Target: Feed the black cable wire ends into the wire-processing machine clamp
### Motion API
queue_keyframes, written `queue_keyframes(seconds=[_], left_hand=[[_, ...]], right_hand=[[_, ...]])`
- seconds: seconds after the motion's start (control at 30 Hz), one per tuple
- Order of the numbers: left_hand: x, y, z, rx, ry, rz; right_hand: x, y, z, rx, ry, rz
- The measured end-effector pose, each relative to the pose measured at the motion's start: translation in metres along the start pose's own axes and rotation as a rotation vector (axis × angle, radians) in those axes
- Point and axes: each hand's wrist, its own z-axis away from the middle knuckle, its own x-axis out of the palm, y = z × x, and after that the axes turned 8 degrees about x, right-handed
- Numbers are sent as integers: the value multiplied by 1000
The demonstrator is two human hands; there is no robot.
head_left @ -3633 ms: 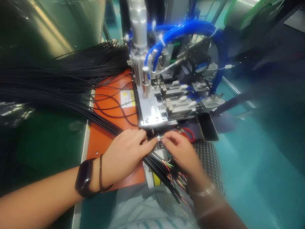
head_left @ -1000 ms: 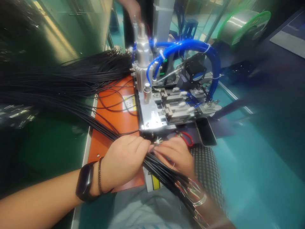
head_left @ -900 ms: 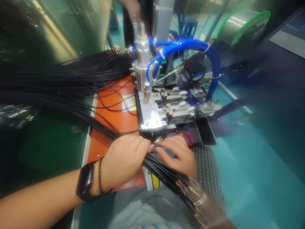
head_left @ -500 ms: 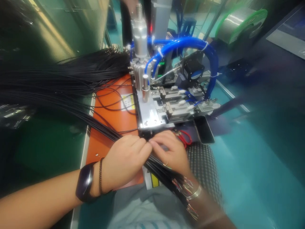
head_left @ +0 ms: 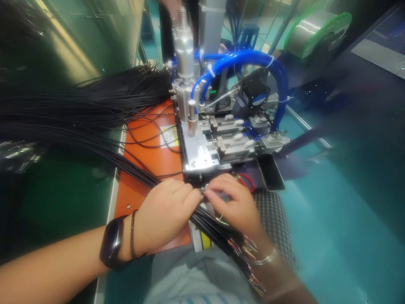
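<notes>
My left hand (head_left: pixel 171 211), with a dark watch and a thin bracelet at the wrist, is wrapped round a bundle of black cables (head_left: pixel 211 226). The bundle's stripped ends, showing thin coloured wires (head_left: pixel 249 249), point down to the right. My right hand (head_left: pixel 234 202) is closed in a pinch close to the left fingertips, above the bundle. Something small and pale shows at its fingertips, too small to name. Just beyond both hands stands the metal machine (head_left: pixel 199 156) with clamps and a vertical cylinder.
An orange surface (head_left: pixel 136 194) lies under the cables at left. More black cables (head_left: pixel 79 101) spread across the far left. Thick blue tubes (head_left: pixel 253 57) arch over the machine. A black tray (head_left: pixel 271 172) is at its right, and a green-rimmed spool (head_left: pixel 316 31) behind.
My right hand has moved slightly right, opening a small gap from the left fingertips. My left hand stays round the bundle.
</notes>
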Motion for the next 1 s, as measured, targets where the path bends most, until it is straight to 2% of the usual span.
queue_keyframes(seconds=[0.13, 0.23, 0.33, 0.6, 0.77, 0.9, 1.0], left_hand=[[0, -1, 1, 37, -32, -19], [0, 0, 0, 17, -1, 2], [1, 0, 0, -19, 45, 9], [2, -2, 1, -37, 89, 49], [1, -2, 0, -15, 35, 62], [1, -1, 0, 12, -2, 45], [1, -2, 0, -3, 22, 51]], right_hand=[[-3, -2, -4, -7, -100, 59], [1, 0, -2, 179, -134, -80], [8, 3, 3, 314, -81, -221], [7, 9, 7, 332, -101, -364], [6, 1, 2, 370, -92, -427], [5, -4, -1, 418, -108, -383], [2, -2, -1, 407, -92, -349]])
